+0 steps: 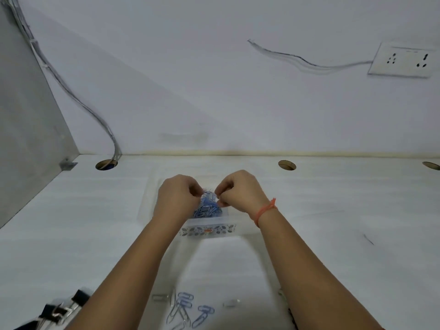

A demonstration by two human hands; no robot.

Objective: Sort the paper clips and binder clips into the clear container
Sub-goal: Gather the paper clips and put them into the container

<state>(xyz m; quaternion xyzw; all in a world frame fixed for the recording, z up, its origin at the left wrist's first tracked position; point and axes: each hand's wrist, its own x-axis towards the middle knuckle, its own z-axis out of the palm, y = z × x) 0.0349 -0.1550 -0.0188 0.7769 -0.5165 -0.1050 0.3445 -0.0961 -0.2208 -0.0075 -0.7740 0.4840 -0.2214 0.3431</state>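
Hands are held close together over the clear container (209, 231), which sits on the white desk (333, 210) pretty much dead centre, with a flowery label strip seen on its near wall. A clump of blue paper clips (207, 208) is pinched from both sides: the left hand (177, 198) has its fingers curled in on the clump's left top edge, and the right hand (240, 194) is clenched the same way on the right top edge. The clump is hanging just above or inside the container, hard to tell which, and whether it's wrapped in a thin clear bag can't be made out either. An orange thread bracelet (265, 210) is tied round the right wrist. Closer to the camera, between the forearms, a few loose paper clips (188, 306) are scattered on the desk, blue ones mostly, a bit blurry. Black binder clips (59, 308) are piled at the bottom left corner, partly hidden by the left arm. Round cable holes (287, 165) are cut along the back of the desk, a grey cable (71, 91) is run down the wall into the left one, and a white wall socket (402, 61) is mounted top right.
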